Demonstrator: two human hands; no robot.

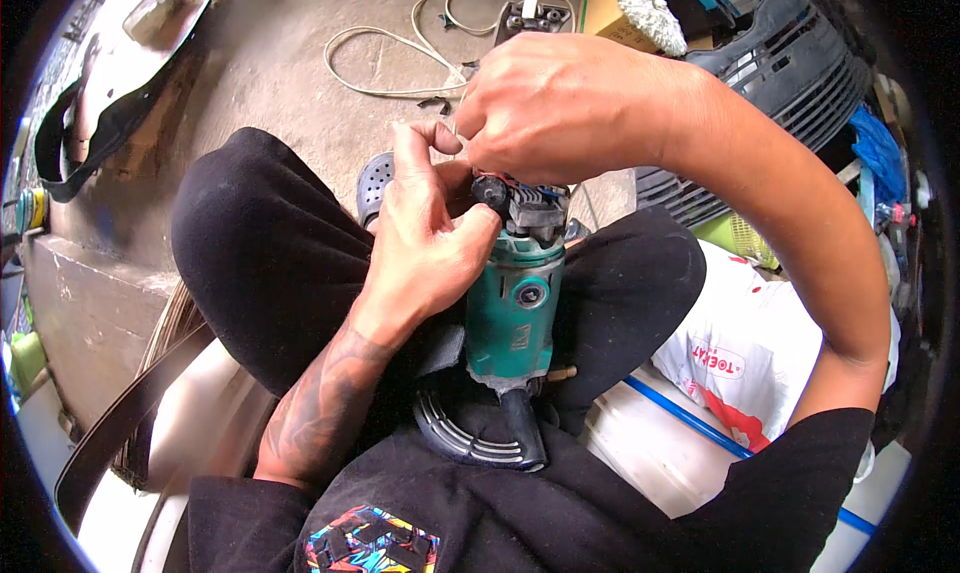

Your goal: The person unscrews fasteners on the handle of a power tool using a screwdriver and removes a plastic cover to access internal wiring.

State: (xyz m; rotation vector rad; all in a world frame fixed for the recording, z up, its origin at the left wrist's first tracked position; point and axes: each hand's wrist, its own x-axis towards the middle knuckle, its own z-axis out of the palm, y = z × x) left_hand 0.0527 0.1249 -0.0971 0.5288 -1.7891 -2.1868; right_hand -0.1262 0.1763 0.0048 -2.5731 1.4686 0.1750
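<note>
A green angle grinder stands between my thighs with its black wheel guard down in my lap. Its upper end is uncovered, so dark inner parts and thin wires show there. My left hand is closed around that uncovered end, its thumb against the dark parts and its index finger bent above them. Just over the wires, my right hand is closed with its fingertips pinched close to the left index finger. What the pinch holds is hidden behind the hand.
A pale cable lies looped on the concrete floor ahead, near a small dark device. Black slatted plastic panels and a yellow box stand far right. A white printed sack lies by my right thigh. A grey clog shows ahead.
</note>
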